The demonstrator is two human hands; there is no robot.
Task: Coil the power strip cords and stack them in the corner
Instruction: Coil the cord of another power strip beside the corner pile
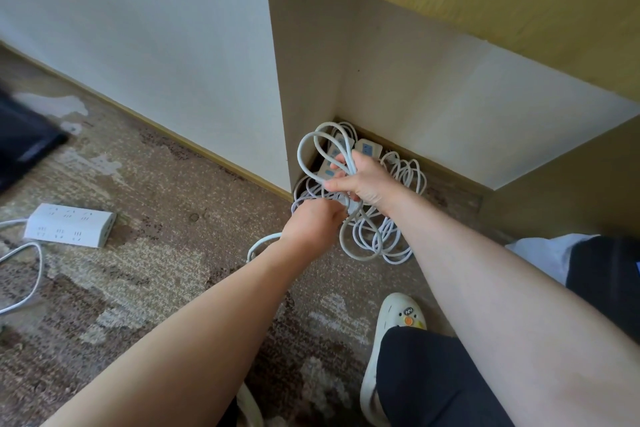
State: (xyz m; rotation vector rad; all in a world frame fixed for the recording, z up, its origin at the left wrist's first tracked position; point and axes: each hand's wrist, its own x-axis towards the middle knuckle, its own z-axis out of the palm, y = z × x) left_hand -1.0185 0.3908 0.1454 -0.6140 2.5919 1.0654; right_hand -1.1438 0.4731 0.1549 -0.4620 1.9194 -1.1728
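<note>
The right hand (pixel 363 180) has its fingers curled round a bundle of white cord loops (pixel 313 152), thumb toward the left, with the loops rising above the fist toward the wall corner and more cord hanging beneath it. The left hand (pixel 311 224) sits just below and to the left, its fingers curled in on the same cord under the right fist; how tightly the fingertips pinch cannot be told, since they are turned away from the camera. A stretch of cord (pixel 259 246) shows beside the left wrist. Behind and under both hands, in the corner of the carpet (pixel 166 253) where the two walls meet, lies a pile of coiled cords (pixel 391 236) with two white strips (pixel 367 149) leaning at the back against the skirting. Well apart, near the carpet's left edge, another strip (pixel 71 225) lies flat with its cord (pixel 27 274) trailing loose. A slipper (pixel 391 333) stands on the carpet near the bottom edge.
</note>
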